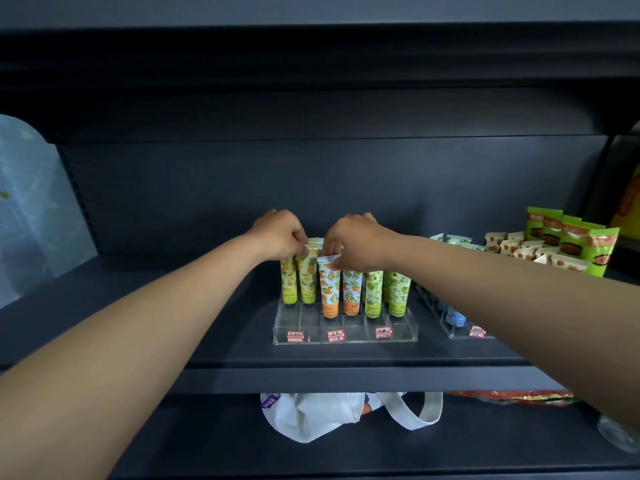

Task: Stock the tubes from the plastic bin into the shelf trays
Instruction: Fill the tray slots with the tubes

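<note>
Both hands pinch tube tops: left hand [278, 233] a yellow tube [307, 277], right hand [353, 242] an orange tube [329, 289]; seat each upright in its own tray [346, 336] slot

Fruit-print tubes [328, 289] stand cap-down in clear tray [346, 336].

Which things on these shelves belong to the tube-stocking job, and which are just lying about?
Part of the job:
- left hand on a yellow tube
- right hand on an orange tube
- green tubes
- clear tray

Lying about:
- green snack packets
- white bag on the lower shelf
</note>
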Available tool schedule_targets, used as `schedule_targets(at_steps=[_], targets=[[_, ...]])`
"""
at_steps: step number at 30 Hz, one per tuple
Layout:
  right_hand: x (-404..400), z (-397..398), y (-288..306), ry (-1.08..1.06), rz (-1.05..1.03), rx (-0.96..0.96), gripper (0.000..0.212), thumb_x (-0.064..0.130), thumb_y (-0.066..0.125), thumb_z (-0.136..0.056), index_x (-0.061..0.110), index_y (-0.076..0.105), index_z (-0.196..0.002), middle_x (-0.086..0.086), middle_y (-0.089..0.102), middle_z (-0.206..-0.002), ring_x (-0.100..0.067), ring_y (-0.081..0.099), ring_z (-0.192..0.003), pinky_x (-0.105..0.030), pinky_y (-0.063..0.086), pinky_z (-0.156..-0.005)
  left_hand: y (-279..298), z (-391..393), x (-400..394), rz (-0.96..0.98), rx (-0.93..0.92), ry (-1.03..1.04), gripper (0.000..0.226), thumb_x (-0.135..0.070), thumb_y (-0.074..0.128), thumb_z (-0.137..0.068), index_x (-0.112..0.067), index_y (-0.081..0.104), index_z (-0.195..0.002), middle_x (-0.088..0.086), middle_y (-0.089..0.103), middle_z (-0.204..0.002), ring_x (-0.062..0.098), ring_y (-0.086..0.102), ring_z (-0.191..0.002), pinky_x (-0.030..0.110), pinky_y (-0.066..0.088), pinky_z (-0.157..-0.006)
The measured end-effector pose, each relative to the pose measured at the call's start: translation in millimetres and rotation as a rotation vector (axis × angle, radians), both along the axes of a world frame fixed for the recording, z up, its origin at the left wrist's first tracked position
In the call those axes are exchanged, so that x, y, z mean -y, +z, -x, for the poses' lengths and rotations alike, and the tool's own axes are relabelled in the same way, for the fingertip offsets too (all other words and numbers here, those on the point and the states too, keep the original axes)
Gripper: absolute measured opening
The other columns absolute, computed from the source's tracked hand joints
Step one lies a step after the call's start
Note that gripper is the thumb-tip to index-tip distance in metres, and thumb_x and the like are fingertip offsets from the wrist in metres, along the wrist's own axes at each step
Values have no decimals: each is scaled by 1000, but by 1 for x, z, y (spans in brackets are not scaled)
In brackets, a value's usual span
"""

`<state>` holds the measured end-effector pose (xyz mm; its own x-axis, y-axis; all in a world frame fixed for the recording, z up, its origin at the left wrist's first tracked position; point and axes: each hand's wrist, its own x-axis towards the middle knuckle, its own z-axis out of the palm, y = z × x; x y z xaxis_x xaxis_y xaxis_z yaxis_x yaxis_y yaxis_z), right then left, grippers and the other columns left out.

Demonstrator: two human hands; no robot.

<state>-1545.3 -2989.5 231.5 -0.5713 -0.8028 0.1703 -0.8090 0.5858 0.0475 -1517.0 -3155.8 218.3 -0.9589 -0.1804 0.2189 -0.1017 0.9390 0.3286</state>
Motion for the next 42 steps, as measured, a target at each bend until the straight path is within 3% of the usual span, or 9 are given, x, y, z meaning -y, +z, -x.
schedule_targets(at_steps=[4, 6, 10, 15, 24, 29, 32, 38, 42], targets=[[-6, -2, 4, 4, 21, 9, 27, 29, 66, -86, 21, 64, -112, 6, 62, -115, -18, 47, -116, -33, 28, -93, 7, -9, -1, 30, -10, -9, 22, -26, 74, -77, -19, 73, -98, -10, 58, -89, 23, 52, -114, 39, 45, -98], [-11, -4, 5, 5, 41, 22, 33, 30, 66, -85, 21, 62, -117, 5, 60, -118, -19, 45, -118, -34, 30, -96, 12, -16, -3, 68, -31, -5, 31, -26, 74, -77, -20, 69, -107, -5, 60, -101, 23, 51, -113, 38, 44, -97], [-27, -12, 5, -3, 89, -4, 54, 40, 68, -81, 22, 49, -129, 0, 51, -129, -21, 39, -123, -36, 32, -101, 17, -37, -15, 195, -74, 4, 65, -32, 73, -77, -23, 45, -135, 3, 43, -135, 24, 35, -128, 39, 34, -105], [-57, -30, -7, -37, 146, -53, 84, 48, 72, -73, 26, 30, -142, 1, 34, -142, -21, 25, -134, -39, 26, -105, 6, -71, -42, 348, -62, -4, 91, -41, 75, -72, -25, 23, -145, 3, 25, -146, 23, 23, -135, 38, 26, -108], [-133, -82, -73, -4, 249, -103, 86, 50, 72, -71, 24, 32, -143, -1, 33, -143, -21, 25, -134, -43, 28, -111, -54, -143, -112, 254, -214, -95, 82, -39, 73, -75, -25, 29, -141, 0, 24, -144, 19, 21, -134, 34, 24, -107], [-190, -109, -137, -17, 225, -21, 78, 47, 73, -73, 19, 40, -138, -1, 40, -137, -22, 35, -127, -41, 33, -106, -116, -165, -158, 148, -186, -189, 76, -35, 72, -78, -23, 32, -142, 0, 31, -138, 18, 29, -130, 33, 31, -105], [-222, -122, -182, -45, 202, 70, 77, 45, 76, -69, 17, 46, -134, -3, 46, -133, -25, 40, -122, -42, 37, -103, -153, -170, -181, 81, -158, -208, 72, -34, 73, -77, -20, 38, -138, 0, 37, -132, 18, 35, -124, 27, 32, -96], [-275, -137, -263, -175, 148, 239, 75, 43, 72, -72, 17, 44, -137, -4, 45, -135, -27, 40, -124, -44, 38, -102, -241, -175, -220, 1, 101, -267, 64, -32, 68, -81, -20, 39, -136, 0, 39, -129, 17, 35, -123, 29, 36, -97], [-300, -137, -314, -299, 112, 355, 79, 57, 59, -67, 17, 47, -134, -4, 49, -130, -30, 43, -124, -41, 34, -104, -305, -180, -241, -117, 320, -235, 60, -30, 68, -82, -20, 39, -135, 1, 40, -129, 17, 37, -124, 30, 37, -98]])
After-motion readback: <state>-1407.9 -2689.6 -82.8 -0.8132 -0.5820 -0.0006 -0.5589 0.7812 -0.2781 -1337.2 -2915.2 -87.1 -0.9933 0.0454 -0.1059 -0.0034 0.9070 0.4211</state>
